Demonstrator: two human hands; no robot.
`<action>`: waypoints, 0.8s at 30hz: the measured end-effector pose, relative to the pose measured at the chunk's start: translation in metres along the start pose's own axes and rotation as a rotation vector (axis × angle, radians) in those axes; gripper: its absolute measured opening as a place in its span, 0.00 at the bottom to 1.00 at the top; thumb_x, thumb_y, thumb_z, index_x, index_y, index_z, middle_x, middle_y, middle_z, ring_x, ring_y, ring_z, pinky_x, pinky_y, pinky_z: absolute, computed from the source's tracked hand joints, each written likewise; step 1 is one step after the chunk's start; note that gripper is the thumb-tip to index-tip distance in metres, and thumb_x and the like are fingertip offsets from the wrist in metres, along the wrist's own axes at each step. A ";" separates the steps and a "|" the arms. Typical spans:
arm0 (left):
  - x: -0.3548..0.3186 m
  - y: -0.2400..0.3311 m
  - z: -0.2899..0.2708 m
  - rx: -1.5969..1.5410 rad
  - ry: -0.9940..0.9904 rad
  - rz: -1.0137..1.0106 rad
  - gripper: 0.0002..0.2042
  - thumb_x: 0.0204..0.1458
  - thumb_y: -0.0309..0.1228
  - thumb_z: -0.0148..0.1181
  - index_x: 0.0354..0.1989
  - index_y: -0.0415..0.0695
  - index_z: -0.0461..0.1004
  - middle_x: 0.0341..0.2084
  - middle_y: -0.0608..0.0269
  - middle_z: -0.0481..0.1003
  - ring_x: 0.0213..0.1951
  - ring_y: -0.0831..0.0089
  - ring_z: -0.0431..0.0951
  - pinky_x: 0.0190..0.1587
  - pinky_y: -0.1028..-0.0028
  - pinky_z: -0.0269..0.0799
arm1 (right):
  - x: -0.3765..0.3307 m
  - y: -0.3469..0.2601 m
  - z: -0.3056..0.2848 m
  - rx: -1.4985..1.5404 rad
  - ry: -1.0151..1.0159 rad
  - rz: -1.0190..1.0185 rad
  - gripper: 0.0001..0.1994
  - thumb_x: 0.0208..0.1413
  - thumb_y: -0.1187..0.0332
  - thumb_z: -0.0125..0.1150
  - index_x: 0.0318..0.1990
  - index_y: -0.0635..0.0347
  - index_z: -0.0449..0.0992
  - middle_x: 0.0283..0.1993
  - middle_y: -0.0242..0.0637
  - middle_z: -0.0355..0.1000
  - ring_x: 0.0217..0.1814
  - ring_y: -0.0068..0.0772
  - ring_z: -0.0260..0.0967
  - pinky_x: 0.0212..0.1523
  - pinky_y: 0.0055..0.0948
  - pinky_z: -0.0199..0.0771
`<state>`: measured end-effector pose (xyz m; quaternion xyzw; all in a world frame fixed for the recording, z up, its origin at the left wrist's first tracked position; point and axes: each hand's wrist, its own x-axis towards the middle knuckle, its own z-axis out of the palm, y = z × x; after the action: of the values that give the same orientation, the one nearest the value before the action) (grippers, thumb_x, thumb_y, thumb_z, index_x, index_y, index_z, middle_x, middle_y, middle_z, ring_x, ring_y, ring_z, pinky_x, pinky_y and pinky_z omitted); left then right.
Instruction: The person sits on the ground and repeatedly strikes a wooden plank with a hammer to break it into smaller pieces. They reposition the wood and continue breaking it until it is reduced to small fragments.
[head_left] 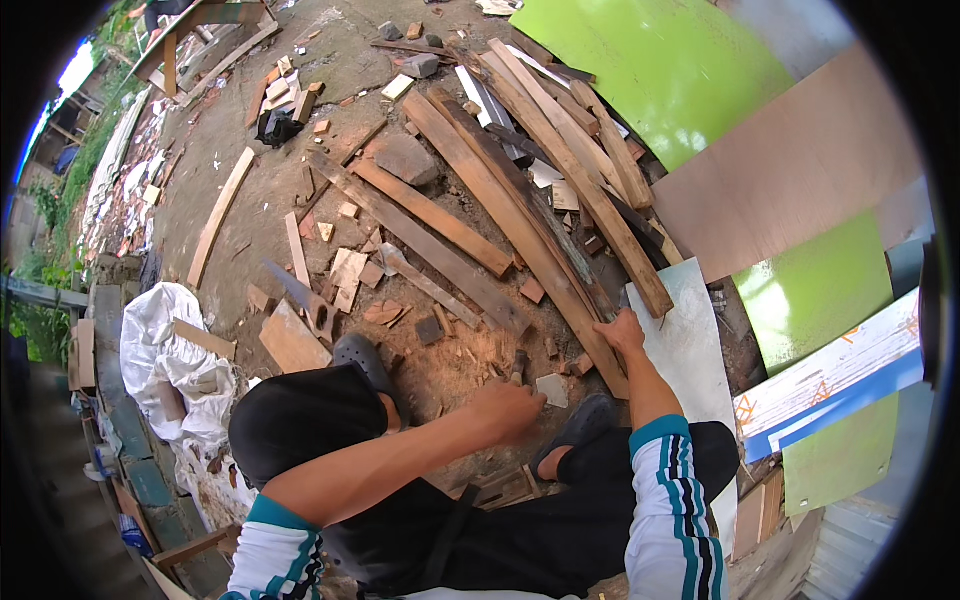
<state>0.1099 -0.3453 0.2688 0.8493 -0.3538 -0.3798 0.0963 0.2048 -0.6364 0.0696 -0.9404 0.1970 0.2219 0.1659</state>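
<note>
From afar, I saw the right hand (pixel 622 332) touching a long plank (pixel 536 250) on the ground (pixel 272 205) (grip unclear); whether the curled left hand (pixel 508 410) held anything, I couldn't tell. Room opened toward the ground's left edge.

left hand (pixel 508 410) grip unclear; green sheet (pixel 640 65) cut off by upper edge

We see brown planks (pixel 585 195) at one o'clock — lime-green sheet (pixel 640 75) beyond — white sack (pixel 160 345) at nine, teal-cuffed white sleeves (pixel 650 510), dark-striped, at five and seven.
</note>
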 end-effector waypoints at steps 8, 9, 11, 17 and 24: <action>-0.036 0.020 -0.029 0.090 0.133 0.077 0.24 0.55 0.50 0.59 0.48 0.41 0.74 0.41 0.52 0.78 0.47 0.55 0.78 0.47 0.60 0.74 | -0.029 -0.035 -0.122 -0.253 0.317 -0.061 0.38 0.39 0.50 0.75 0.54 0.68 0.69 0.55 0.51 0.67 0.60 0.50 0.67 0.57 0.45 0.70; -0.042 0.019 -0.031 0.101 0.136 0.062 0.23 0.54 0.49 0.60 0.48 0.41 0.74 0.41 0.52 0.78 0.47 0.55 0.78 0.47 0.60 0.73 | -0.033 -0.041 -0.135 -0.314 0.343 -0.071 0.37 0.40 0.51 0.75 0.53 0.68 0.70 0.54 0.49 0.67 0.59 0.49 0.67 0.57 0.45 0.69; -0.052 0.025 -0.037 0.124 0.138 0.069 0.23 0.53 0.49 0.61 0.48 0.42 0.74 0.41 0.53 0.78 0.48 0.55 0.78 0.49 0.61 0.72 | -0.042 -0.036 -0.162 -0.459 0.504 -0.134 0.31 0.42 0.53 0.74 0.50 0.63 0.72 0.51 0.43 0.67 0.58 0.43 0.66 0.54 0.43 0.67; -0.071 0.031 -0.051 0.215 0.272 0.125 0.23 0.53 0.47 0.61 0.52 0.45 0.73 0.44 0.55 0.78 0.52 0.58 0.76 0.55 0.62 0.67 | -0.087 -0.049 -0.206 -0.695 0.777 -0.240 0.28 0.38 0.55 0.76 0.46 0.58 0.74 0.47 0.38 0.68 0.54 0.39 0.66 0.52 0.40 0.64; -0.070 0.044 -0.065 0.242 0.303 0.204 0.26 0.55 0.47 0.59 0.57 0.42 0.70 0.46 0.51 0.78 0.52 0.55 0.76 0.56 0.59 0.67 | -0.109 -0.030 -0.191 -0.592 0.801 -0.229 0.24 0.36 0.59 0.75 0.42 0.60 0.75 0.44 0.40 0.68 0.51 0.39 0.67 0.47 0.39 0.63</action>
<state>0.1005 -0.3370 0.3738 0.8617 -0.4626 -0.1910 0.0838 0.1956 -0.6545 0.2899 -0.9740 0.0697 -0.1290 -0.1728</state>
